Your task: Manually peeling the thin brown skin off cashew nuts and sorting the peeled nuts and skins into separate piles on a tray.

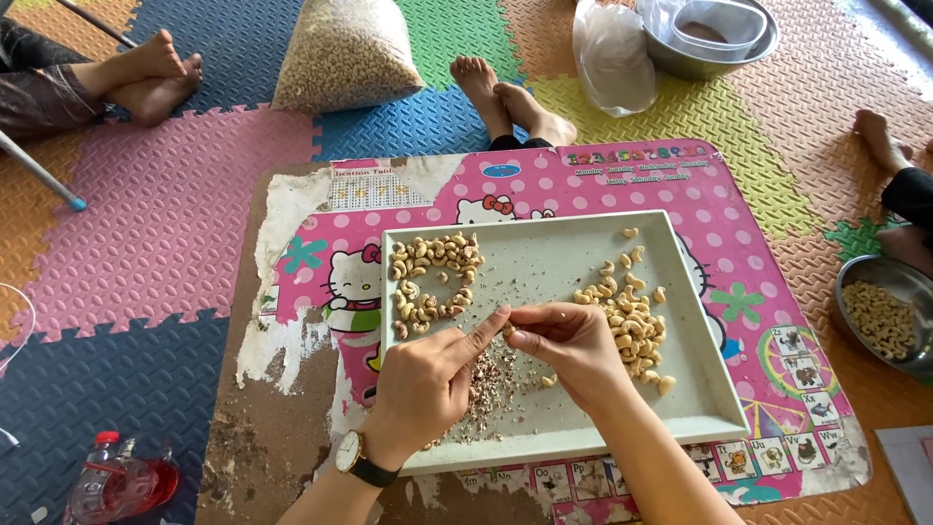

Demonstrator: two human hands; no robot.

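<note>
Both hands meet over the tray (700, 389): right hand (573, 355) pinches a cashew (507, 332), left hand (428, 384) closes fingertips on its left end.

Setting: a home floor used as a hand nut-sorting spot, with people seated barefoot around a low work surface. Floor is covered in interlocking foam play mats (165, 224) in pink, blue, green and orange; near centre lies a worn pink cartoon-print children's board (603, 185) carrying a pale tray (544, 258) of cashew kernels (632, 321). Far side: a full clear sack of nuts (342, 51), bare feet (505, 97), nested steel bowls (714, 39); right edge: another steel bowl of kernels (884, 311).
</note>
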